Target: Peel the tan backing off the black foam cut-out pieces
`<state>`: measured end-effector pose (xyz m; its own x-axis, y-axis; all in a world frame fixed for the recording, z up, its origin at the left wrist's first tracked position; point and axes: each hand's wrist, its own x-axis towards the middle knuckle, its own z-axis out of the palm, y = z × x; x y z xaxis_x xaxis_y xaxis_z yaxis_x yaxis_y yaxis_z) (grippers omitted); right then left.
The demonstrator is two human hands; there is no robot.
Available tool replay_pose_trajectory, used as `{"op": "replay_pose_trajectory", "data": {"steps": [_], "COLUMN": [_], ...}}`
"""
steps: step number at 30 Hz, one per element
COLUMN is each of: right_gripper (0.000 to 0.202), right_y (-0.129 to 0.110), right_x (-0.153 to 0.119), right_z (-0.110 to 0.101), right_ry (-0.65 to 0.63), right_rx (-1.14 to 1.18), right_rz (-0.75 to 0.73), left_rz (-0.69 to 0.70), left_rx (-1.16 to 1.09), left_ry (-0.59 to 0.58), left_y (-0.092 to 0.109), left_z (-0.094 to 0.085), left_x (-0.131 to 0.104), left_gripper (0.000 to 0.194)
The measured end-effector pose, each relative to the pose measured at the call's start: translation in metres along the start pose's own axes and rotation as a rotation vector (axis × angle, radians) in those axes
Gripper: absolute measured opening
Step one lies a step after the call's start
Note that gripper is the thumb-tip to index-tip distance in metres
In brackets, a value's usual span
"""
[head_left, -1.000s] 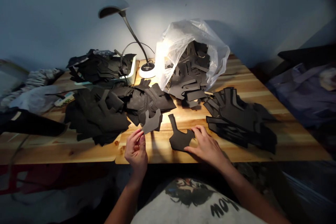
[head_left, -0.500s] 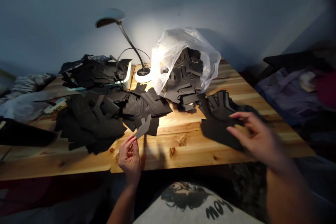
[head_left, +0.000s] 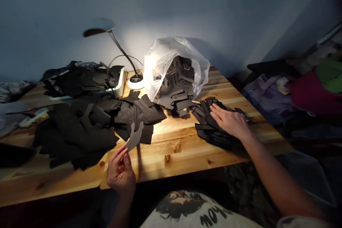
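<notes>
My left hand (head_left: 121, 171), above the table's front edge, pinches a grey cut piece (head_left: 135, 136) of thin, flat sheet material by its lower end. The piece is angled and stands up from the fingertips. At the right, my right hand (head_left: 229, 119) lies with fingers stretched out on a pile of black cut pieces (head_left: 211, 135), covering part of it. Close behind the left hand is another heap of black cut pieces (head_left: 141, 108), and a broader black heap (head_left: 74, 135) spreads to its left.
A white plastic bag (head_left: 173, 44), open towards me, spills black pieces at the back. Beside it stands a lit desk lamp (head_left: 135, 82). A light-coloured basket (head_left: 121, 83) heaped with black pieces is at the back left. The wooden table (head_left: 181, 156) has a seam at left.
My right hand has come down onto the right-hand pile, its fingers now flat. My left hand keeps hold of the grey piece, turned more upright. The whole view has shifted.
</notes>
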<state>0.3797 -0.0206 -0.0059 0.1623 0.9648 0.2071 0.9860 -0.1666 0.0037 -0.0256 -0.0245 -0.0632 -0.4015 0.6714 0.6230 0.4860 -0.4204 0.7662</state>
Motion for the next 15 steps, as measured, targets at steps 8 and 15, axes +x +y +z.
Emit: {"op": "replay_pose_trajectory", "data": {"steps": [8,15], "right_gripper": [0.049,0.047], "right_y": [-0.006,-0.152], "right_x": [-0.001,-0.022], "right_z": [-0.032,-0.033], "right_ry": [0.194,0.109], "right_rx": [0.04,0.465], "right_rz": [-0.026,-0.372], "left_rz": [-0.025,-0.053], "left_rx": [0.027,0.045], "left_ry": [0.135,0.149], "left_y": [-0.011,-0.018], "left_z": [-0.019,-0.027], "left_x": [0.015,0.014], "left_gripper": [0.022,0.02]}}
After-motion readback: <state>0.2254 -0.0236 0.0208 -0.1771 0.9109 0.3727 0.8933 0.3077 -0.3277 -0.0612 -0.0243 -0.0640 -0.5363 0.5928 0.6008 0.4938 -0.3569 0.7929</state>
